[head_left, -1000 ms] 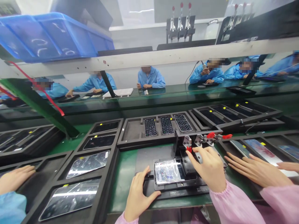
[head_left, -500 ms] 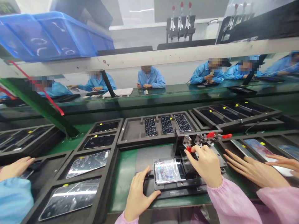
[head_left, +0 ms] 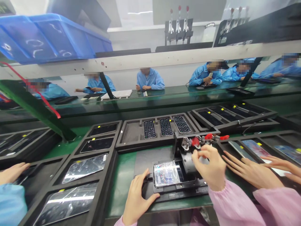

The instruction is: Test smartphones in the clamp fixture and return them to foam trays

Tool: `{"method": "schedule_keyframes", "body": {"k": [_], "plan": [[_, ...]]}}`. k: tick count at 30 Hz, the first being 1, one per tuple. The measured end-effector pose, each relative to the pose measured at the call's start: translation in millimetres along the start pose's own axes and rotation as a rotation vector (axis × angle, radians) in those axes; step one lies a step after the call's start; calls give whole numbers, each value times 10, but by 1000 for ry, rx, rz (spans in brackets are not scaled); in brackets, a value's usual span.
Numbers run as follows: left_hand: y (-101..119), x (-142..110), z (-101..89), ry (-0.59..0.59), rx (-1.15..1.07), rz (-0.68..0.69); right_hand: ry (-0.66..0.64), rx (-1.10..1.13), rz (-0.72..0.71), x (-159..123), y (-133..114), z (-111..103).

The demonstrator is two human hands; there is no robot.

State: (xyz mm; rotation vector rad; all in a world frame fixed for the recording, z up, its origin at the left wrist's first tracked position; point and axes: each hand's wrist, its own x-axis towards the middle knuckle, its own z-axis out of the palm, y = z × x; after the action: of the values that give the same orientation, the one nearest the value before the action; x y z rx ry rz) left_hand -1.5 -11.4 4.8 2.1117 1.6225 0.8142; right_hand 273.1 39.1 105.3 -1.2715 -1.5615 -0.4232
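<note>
A phone (head_left: pixel 184 173) lies flat in the black fixture (head_left: pixel 169 195), with shiny clear film (head_left: pixel 166 173) over its left part. My left hand (head_left: pixel 138 196) rests at the fixture's left end, thumb and forefinger spread apart around its corner. My right hand (head_left: pixel 210 166) is over the fixture's right side, thumb and fingertips pinched together just below a red-handled toggle clamp (head_left: pixel 195 142). Whatever is between those fingertips is hidden. More toggle clamps with red handles (head_left: pixel 208 137) stand behind. A dark block (head_left: pixel 188 160) sits at the phone's right end.
A phone tray (head_left: pixel 105 169) stands left, another tray (head_left: pixel 128 133) behind. Co-workers' hands are close: a blue-sleeved hand (head_left: pixel 14 172) at far left, pink-sleeved hands (head_left: pixel 257 172) at right over a tray of phones (head_left: pixel 270 138). A green post (head_left: pixel 39 110) slants at left.
My right thumb has come off the red clamp handle, which has swung up and back. Those fingers are now pinched in front of it. My left hand keeps its place on the fixture.
</note>
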Motion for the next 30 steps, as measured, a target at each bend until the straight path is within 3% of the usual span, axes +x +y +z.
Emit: {"method": "schedule_keyframes", "body": {"k": [2,5,8,18,24,30], "plan": [[-11,-2,1,12,15,4,134,36,38,109,-37,-136],[-14,-9,3,31,65,10,188,36,90,280,-13,-295],[29,7,36,31,106,16,150,11,131,423,89,-340],[506,202,301,-51,21,79,-48,-73,-15,523,265,-267],[477,265,232,-123,-72,128,-82,-59,-29,503,287,-310],[392,424,216,-67,-41,133,-95,-54,-19,482,290,-313]]}}
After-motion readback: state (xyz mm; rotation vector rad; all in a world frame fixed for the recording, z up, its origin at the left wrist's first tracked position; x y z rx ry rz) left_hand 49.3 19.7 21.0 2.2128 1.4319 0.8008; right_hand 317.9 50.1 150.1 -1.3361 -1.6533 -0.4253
